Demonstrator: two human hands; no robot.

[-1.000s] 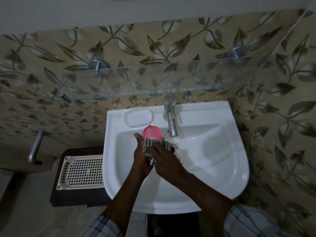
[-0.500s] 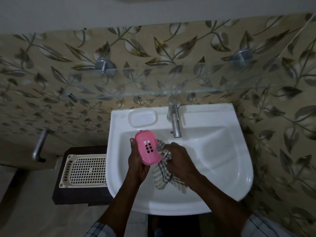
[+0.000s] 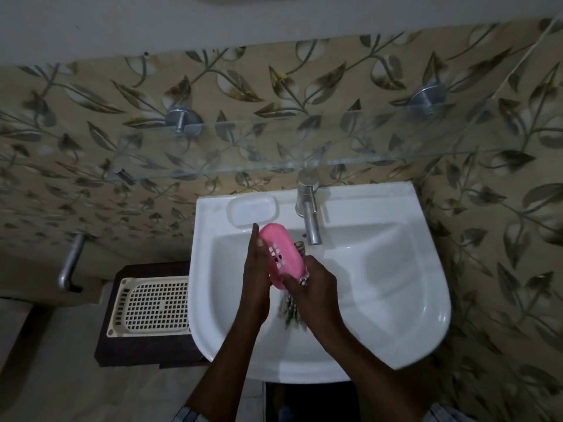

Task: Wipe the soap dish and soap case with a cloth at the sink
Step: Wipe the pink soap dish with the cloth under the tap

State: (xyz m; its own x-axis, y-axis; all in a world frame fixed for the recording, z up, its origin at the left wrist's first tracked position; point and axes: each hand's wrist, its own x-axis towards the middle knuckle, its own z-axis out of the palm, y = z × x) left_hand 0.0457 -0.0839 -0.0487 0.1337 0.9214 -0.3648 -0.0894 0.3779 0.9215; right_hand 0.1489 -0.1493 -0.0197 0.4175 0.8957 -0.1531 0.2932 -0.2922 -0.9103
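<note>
Head: soap case (image 3: 281, 254) between left fingers (image 3: 254, 234)

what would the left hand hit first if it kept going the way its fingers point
Probably the white soap dish on the back ledge of the sink, just beyond the left hand; height is unclear.

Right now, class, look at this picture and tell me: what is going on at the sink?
A person stands at a white sink. The left hand holds a pink soap case tilted over the basin, slotted side up. The right hand grips a striped cloth against the case's lower end. Neither hand touches the moulded soap dish beside the tap.
</note>
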